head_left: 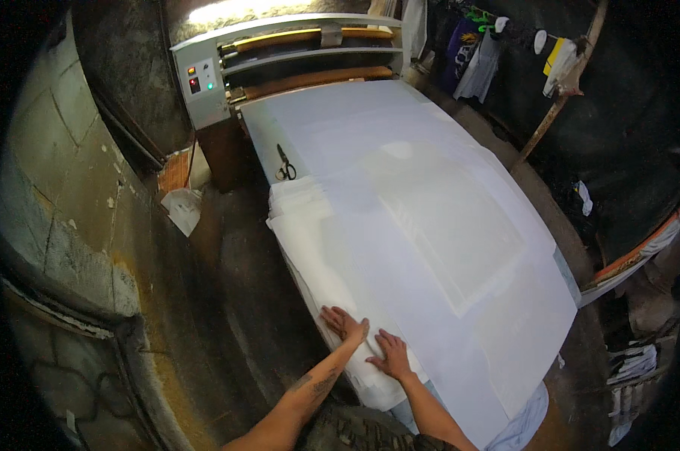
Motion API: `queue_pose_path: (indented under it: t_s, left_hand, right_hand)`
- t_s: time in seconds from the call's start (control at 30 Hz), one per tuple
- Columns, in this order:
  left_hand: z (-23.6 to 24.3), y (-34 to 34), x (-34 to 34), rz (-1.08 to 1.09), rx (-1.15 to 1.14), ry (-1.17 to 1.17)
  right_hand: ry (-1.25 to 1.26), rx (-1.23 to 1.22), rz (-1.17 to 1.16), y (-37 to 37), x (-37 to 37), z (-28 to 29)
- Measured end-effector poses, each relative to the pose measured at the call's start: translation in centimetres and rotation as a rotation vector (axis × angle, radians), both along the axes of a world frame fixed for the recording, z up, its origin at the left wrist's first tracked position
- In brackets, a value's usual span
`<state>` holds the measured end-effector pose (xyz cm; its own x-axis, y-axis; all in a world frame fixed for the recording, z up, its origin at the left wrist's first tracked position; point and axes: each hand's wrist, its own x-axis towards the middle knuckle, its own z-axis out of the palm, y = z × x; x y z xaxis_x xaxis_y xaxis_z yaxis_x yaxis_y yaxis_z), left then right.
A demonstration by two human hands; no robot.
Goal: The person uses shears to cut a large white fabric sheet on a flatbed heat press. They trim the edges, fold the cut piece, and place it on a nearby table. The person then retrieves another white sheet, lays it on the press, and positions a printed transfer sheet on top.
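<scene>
My left hand (344, 325) lies with its fingers stretched out on a long stack of folded white fabric (314, 263) along the table's left edge. Just to its right, my right hand (392, 355) rests on the same fabric, fingers spread. Neither hand grips anything. A large pale sheet (438, 338) covers most of the table beside the stack, with a greyish rectangular piece (460, 233) showing on it. Farther up, a pair of dark-handled scissors (285, 165) lies past the far end of the stack.
A roller machine (310, 60) with a grey control box (203, 81) and lit indicators stands at the table's far end. A stained wall (69, 165) runs along the left. Clothes (479, 64) hang from a line at the far right, near a slanting wooden pole (543, 124).
</scene>
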<state>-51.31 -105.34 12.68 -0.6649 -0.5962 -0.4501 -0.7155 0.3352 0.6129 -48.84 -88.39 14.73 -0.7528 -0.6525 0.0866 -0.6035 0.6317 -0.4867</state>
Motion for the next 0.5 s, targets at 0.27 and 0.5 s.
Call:
queue_pose_path:
  t_s: [0.27,0.5]
  left_hand:
    - [0.6,0.1,-1.2,-0.019,0.547,0.562]
    - [-0.4,-6.5,-4.5,-0.175,-0.194,0.451]
  right_hand:
    - [0.017,-0.125,-0.552,-1.2,-1.9,3.1]
    - [0.016,-0.194,-0.681,-1.1,-0.7,4.8]
